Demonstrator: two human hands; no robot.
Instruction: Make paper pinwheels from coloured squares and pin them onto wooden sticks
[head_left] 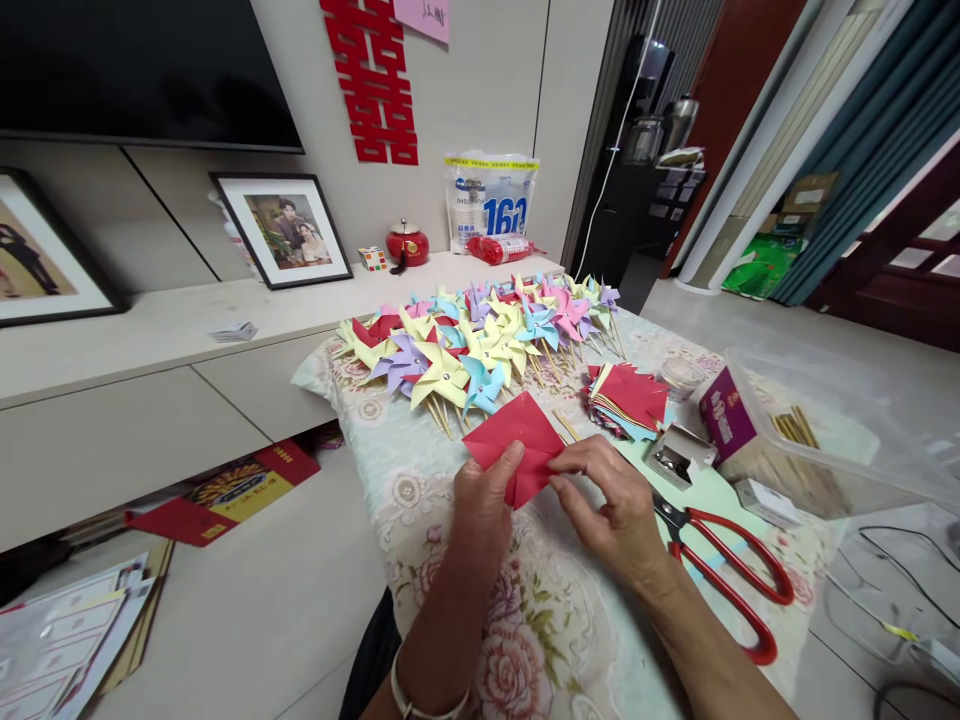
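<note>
A red paper square point(517, 432) with crease lines is held up over the floral tablecloth. My left hand point(491, 490) is closed on its lower left side, thumb lying on top of the paper. At the right corner, the thumb and fingertips of my right hand point(611, 500) pinch the edge. Beyond the paper stand many finished paper pinwheels point(442, 372) in yellow, purple, blue, pink and red on thin sticks. To the right lies a stack of coloured paper squares point(630, 398), a red one on top. Red-handled scissors point(720, 545) rest beside my right forearm.
A small open box point(679, 455) of metal pieces sits by a clear plastic bin point(810, 440) holding sticks. A small white box point(769, 502) lies in front of the bin. Behind the table runs a white cabinet point(172, 325) with framed photos and a bag of cups point(491, 205).
</note>
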